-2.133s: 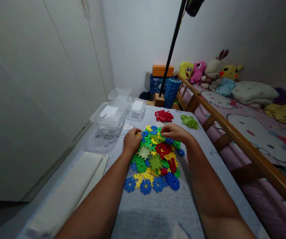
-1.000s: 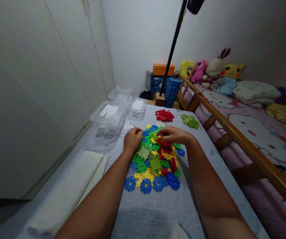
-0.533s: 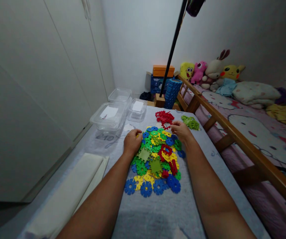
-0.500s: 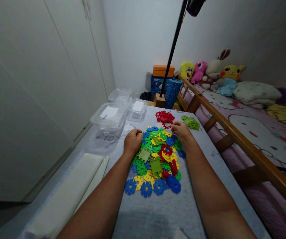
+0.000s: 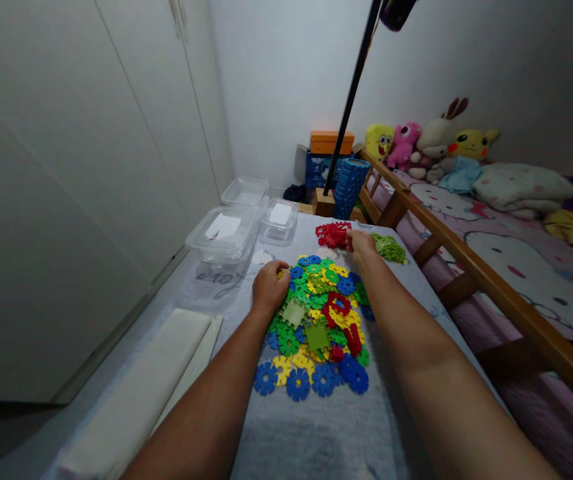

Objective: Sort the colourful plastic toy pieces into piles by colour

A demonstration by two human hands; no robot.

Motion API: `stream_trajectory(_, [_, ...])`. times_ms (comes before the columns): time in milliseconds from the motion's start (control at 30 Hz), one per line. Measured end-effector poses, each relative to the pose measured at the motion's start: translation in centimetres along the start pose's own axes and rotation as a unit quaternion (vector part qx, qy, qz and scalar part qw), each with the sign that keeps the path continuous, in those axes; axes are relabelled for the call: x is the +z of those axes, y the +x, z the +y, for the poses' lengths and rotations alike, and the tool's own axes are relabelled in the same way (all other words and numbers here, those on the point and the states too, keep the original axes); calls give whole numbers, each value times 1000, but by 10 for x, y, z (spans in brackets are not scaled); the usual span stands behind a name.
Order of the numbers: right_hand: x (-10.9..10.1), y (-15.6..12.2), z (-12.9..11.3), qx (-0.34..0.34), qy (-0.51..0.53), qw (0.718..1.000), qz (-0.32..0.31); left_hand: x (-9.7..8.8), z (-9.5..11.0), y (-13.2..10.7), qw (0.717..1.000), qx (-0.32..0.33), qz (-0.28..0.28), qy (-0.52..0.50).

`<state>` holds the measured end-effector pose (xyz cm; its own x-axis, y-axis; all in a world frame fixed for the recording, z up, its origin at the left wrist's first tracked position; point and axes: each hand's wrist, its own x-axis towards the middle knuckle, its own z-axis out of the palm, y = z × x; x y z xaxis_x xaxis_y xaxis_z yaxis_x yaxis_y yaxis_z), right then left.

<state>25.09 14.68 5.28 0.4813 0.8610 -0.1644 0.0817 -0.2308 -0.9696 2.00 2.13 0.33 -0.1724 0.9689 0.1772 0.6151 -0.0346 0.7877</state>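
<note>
A heap of flat plastic building pieces (image 5: 314, 300) in green, yellow, blue and red lies on the cloth-covered table (image 5: 311, 433). My left hand (image 5: 270, 285) rests at the heap's left edge, fingers curled, with a bit of a yellow piece (image 5: 281, 273) showing between thumb and finger. Beyond the heap, my right hand (image 5: 360, 243) is closed at the right edge of a small red pile (image 5: 332, 235); its fingertips meet the red pieces there. Just right of that hand sits a light green pile (image 5: 390, 248), partly hidden by it. Two green square pieces (image 5: 317, 335) lie atop the heap.
Clear plastic boxes (image 5: 224, 230) stand at the table's back left. A folded white cloth (image 5: 141, 393) lies at the left front. Along the right runs a wooden bed rail (image 5: 466, 263). A black pole (image 5: 354, 93) rises from a wooden block (image 5: 323, 202) behind the table.
My right hand has moved away from me, bringing a red square piece up to the red pile. My left hand stays beside the heap. The view has shifted slightly.
</note>
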Motion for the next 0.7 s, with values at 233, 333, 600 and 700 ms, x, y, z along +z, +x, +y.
stream_trajectory(233, [1, 4, 4, 14, 7, 1000, -16, -1, 2, 0, 1000, -4, -1, -1])
stream_trajectory(333, [-5, -1, 10, 12, 19, 999, -29, -1, 2, -1, 1000, -3, -1, 0])
stream_trajectory(600, [-19, -10, 31, 10, 43, 998, -43, -1, 2, -1, 1000, 8, -1, 8])
stream_trajectory(700, [-16, -9, 31, -23, 18, 998, -49, -1, 1, -1, 1000, 7, -1, 9])
